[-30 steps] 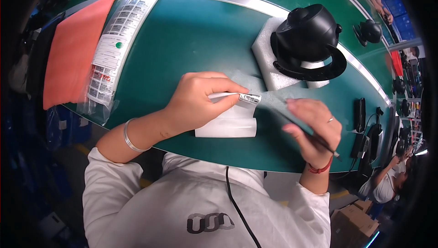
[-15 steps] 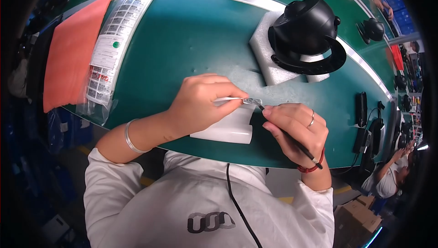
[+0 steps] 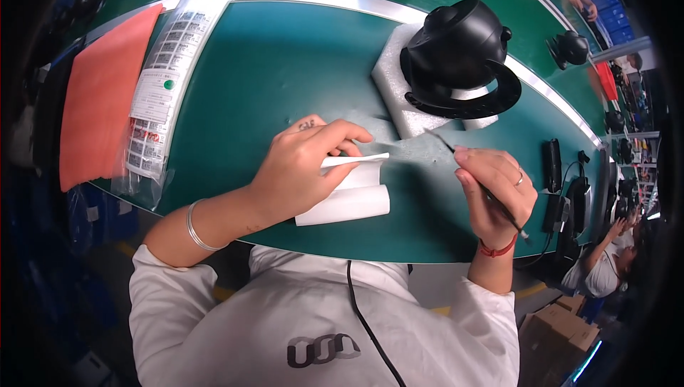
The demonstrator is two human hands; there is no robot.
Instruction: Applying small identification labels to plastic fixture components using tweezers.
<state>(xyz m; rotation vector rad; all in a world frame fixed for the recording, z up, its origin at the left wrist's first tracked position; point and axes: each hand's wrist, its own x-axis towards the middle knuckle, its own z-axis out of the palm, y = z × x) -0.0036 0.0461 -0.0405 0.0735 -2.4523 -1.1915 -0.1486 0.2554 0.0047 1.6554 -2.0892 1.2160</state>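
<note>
The strip [image 3: 343, 207] could be torn or let slip, since only its upper end is pinched in the left hand's [image 3: 303, 166] grip, nearer the person than the foam block [image 3: 391, 77] and left of it. The device [image 3: 459, 45] on that block could be scratched if the tool [image 3: 509, 217] is swung wide, its blurred tip being held close to the block's near edge. The left wrist is angled inward, index finger extended. The tool is clasped penlike in the right hand's [image 3: 499, 184] grip, near-right of the block.
</note>
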